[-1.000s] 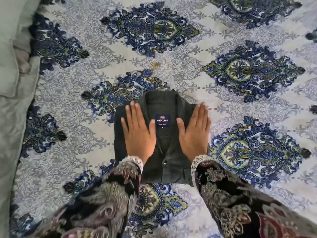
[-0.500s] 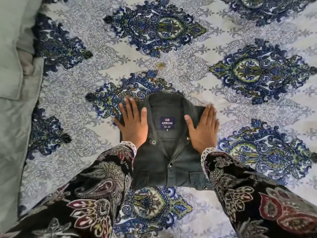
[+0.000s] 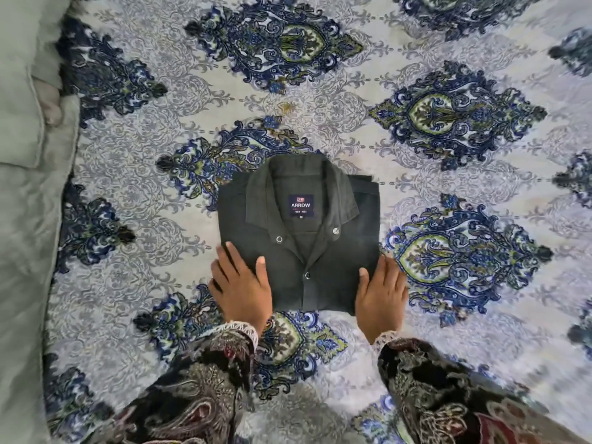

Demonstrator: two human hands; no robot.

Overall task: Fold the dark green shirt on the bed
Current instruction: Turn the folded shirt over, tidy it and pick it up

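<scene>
Shirt's folded up, hands parked on its near corners

From my feed the dark green shirt [image 3: 339, 251] sits mid-bed [image 3: 448, 331] as a neat square, collar at 12 o'clock, label showing. My left hand [image 3: 242, 288] lies flat and relaxed on its 7 o'clock corner, right hand [image 3: 381, 294] likewise at 5 o'clock; neither's gripping anything.

Single head-worn view, close above the bed [image 3: 448, 331], facing steeply downward.
</scene>
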